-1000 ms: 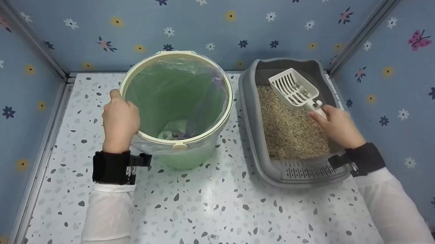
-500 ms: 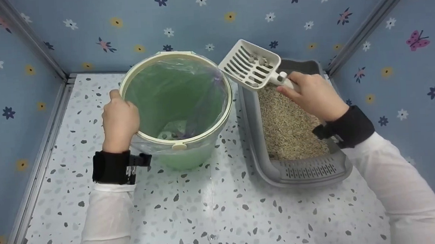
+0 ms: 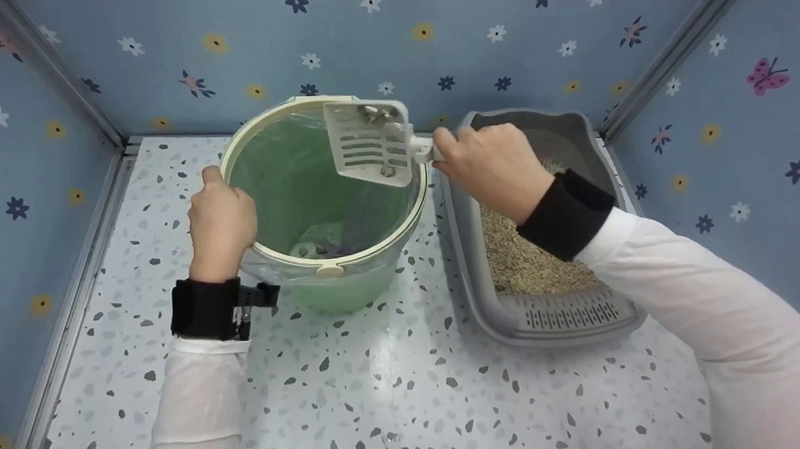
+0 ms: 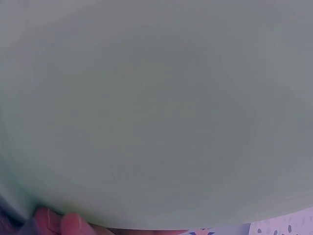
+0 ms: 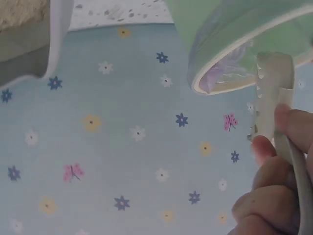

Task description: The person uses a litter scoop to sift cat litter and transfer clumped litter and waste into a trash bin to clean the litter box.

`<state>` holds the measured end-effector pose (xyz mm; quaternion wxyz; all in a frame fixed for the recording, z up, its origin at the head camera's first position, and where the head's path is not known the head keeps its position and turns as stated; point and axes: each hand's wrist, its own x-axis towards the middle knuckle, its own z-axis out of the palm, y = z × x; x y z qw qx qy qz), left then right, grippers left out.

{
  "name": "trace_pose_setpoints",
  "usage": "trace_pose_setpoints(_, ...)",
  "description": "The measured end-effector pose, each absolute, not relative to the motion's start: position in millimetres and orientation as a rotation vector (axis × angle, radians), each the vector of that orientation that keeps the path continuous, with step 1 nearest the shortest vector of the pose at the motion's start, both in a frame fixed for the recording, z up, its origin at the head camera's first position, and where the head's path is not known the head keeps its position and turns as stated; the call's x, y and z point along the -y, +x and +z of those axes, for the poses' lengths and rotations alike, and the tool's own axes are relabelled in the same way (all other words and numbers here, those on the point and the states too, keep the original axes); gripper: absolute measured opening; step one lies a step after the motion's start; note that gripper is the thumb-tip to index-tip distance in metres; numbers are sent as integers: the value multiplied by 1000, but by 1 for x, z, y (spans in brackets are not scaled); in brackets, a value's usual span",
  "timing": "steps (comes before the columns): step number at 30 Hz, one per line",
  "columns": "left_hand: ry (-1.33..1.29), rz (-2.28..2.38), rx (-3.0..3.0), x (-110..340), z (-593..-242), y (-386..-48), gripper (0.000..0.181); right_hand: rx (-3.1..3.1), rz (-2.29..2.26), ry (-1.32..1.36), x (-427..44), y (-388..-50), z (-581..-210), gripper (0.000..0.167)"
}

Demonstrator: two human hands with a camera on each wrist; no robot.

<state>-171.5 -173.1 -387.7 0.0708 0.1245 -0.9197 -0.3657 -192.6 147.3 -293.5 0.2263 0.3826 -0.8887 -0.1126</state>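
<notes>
My right hand point(image 3: 489, 165) grips the handle of a white slotted litter scoop point(image 3: 361, 144), which is tilted over the right part of a green bin's mouth. A few greyish clumps point(image 3: 375, 113) cling to the scoop. In the right wrist view, curled fingers point(image 5: 274, 181) wrap the scoop's handle beside the bin rim. My left hand point(image 3: 222, 223) holds the left side of the cream rim of the green bin point(image 3: 338, 293). A clear plastic liner hangs inside the bin, with some small bits at its bottom. The bin's pale wall point(image 4: 156, 112) fills most of the left wrist view.
A grey litter box point(image 3: 467, 262) filled with tan litter point(image 3: 538, 251) stands right of the bin, partly under my right forearm. Both stand on a white speckled surface point(image 3: 381, 390). Blue flowered panels point(image 3: 390, 33) enclose the back and sides.
My right hand has carried the scoop left from above the litter box to over the bin, and the scoop has turned and tipped. My left hand has stayed on the rim.
</notes>
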Motion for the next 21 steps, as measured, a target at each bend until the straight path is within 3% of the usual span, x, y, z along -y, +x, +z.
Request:
trace_pose_setpoints(4, 374, -1102, 2764, 172, -388, -172, 47, 2182, -586, 1159, -137, -188, -297, 22)
trace_pose_setpoints(9, 384, -1101, 2776, 171, -388, -173, 47, 1909, -731, 1196, -137, -184, -298, 27)
trace_pose_setpoints(21, 373, -1095, 2786, 173, -387, -172, 46, 2025, -362, 1107, -160, -187, -295, 23)
